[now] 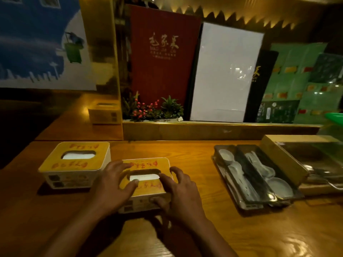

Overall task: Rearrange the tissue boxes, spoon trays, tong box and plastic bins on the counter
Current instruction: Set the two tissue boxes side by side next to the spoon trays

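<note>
Centrally, tissue box (148, 165) with white tissue (144, 177)

Cut off and covered
Tong box (284, 158) and green bin (336, 116) leave the right edge; the right hand (178, 193) hides the tissue box's (148, 165) front corner.

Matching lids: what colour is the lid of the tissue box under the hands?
Tissue box lid: yellow with red writing; head view.

A single head-worn wide-angle view looks forward and down, close over the counter (222, 229).
</note>
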`<state>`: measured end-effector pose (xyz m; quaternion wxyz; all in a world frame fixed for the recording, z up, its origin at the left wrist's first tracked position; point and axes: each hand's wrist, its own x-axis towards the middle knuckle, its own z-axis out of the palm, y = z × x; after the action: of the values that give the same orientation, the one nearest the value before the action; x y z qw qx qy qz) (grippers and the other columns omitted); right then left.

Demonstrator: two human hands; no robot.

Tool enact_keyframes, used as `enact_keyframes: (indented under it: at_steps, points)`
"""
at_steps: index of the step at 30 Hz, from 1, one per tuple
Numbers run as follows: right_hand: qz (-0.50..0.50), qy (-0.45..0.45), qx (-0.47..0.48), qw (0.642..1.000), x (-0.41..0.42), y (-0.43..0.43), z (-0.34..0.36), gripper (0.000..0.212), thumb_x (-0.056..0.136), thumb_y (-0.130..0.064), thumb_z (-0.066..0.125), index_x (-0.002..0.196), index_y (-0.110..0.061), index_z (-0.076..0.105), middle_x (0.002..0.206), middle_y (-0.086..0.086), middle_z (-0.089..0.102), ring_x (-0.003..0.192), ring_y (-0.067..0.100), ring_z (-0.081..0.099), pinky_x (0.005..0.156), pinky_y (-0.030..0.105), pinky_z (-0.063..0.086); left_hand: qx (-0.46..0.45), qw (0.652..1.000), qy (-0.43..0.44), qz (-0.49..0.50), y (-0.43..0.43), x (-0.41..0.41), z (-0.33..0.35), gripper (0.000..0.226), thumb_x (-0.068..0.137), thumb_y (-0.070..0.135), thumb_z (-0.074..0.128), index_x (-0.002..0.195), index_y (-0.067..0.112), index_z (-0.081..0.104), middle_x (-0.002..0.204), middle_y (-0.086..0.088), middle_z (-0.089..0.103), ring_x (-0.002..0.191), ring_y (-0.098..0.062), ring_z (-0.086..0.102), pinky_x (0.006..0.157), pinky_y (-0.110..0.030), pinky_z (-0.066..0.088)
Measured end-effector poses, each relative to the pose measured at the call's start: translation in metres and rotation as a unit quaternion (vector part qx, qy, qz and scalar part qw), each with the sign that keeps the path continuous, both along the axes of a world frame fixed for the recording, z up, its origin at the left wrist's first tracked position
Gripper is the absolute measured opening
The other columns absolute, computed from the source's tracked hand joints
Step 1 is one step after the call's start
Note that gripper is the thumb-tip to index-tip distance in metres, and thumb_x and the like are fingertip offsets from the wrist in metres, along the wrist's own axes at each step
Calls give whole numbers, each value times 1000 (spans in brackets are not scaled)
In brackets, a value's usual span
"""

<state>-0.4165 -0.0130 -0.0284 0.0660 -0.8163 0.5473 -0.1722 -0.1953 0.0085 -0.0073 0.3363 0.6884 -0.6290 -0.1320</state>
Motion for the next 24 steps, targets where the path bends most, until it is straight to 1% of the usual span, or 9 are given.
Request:
enact_keyframes:
  at_steps: [3, 7, 9, 12, 15, 18, 20, 22, 24]
  points:
    - [-37, 21, -2, 999, -23, -12, 8, 76, 81, -67, 58, 148, -42, 31, 160, 3, 26, 142, 25, 28, 110, 45, 33, 2, 999, 31, -15, -10, -15, -10, 63, 83, 42, 74, 140, 29, 52, 148, 2, 43, 123, -12, 47, 92, -31, 44]
    - [-90, 57, -20, 994, -63, -32, 17, 61, 85, -60, 58, 140, -39, 44, 152, 1, 39, 136, 25, 36, 104, 46, 34, 47, 989, 133, -34, -35, -53, -19, 65, 82, 43, 75, 140, 35, 49, 144, 1, 50, 124, -20, 55, 92, -41, 56]
    - [-113, 60, -22, 992, -83, -42, 17, 59, 86, -60, 57, 139, -37, 48, 150, -1, 43, 136, 25, 38, 106, 46, 34, 54, 983, 167, -44, -47, -75, -23, 66, 82, 41, 76, 142, 34, 47, 143, 1, 54, 123, -20, 57, 91, -41, 57]
    - [-142, 41, -22, 989, -103, -58, 16, 59, 86, -61, 58, 138, -36, 49, 150, -4, 44, 136, 22, 38, 108, 45, 32, 54, 973, 218, -46, -67, -104, -22, 67, 83, 35, 77, 143, 33, 48, 141, -1, 58, 121, -20, 60, 88, -37, 58]
    - [-166, 21, -19, 986, -116, -74, 16, 60, 87, -58, 60, 141, -34, 48, 152, -6, 42, 136, 20, 37, 112, 44, 30, 60, 969, 237, -44, -86, -125, -21, 66, 85, 31, 76, 144, 31, 47, 140, -2, 59, 121, -22, 61, 81, -28, 57]
    - [-188, 1, -24, 982, -128, -86, 15, 59, 87, -55, 62, 140, -32, 48, 152, -8, 42, 137, 18, 35, 114, 42, 25, 73, 958, 275, -36, -102, -142, -20, 65, 86, 26, 75, 144, 33, 47, 144, -3, 56, 126, -25, 58, 80, -31, 58]
    - [-195, -9, -22, 981, -134, -92, 13, 60, 87, -54, 62, 141, -32, 47, 152, -8, 41, 138, 18, 34, 114, 42, 24, 77, 957, 278, -32, -109, -150, -19, 65, 87, 24, 74, 144, 35, 46, 146, -3, 54, 127, -25, 57, 77, -29, 59]
    - [-195, -17, -18, 980, -138, -96, 12, 62, 87, -55, 62, 142, -31, 46, 153, -7, 40, 139, 18, 33, 114, 42, 25, 79, 956, 280, -29, -114, -156, -19, 64, 88, 23, 73, 145, 36, 46, 146, -2, 53, 124, -23, 58, 67, -22, 57]
    - [-196, -26, -21, 980, -141, -98, 10, 62, 87, -55, 62, 142, -31, 46, 154, -7, 39, 139, 18, 34, 113, 42, 27, 79, 955, 286, -25, -118, -158, -20, 63, 89, 22, 72, 145, 36, 46, 146, -2, 53, 115, -17, 60, 64, -20, 57]
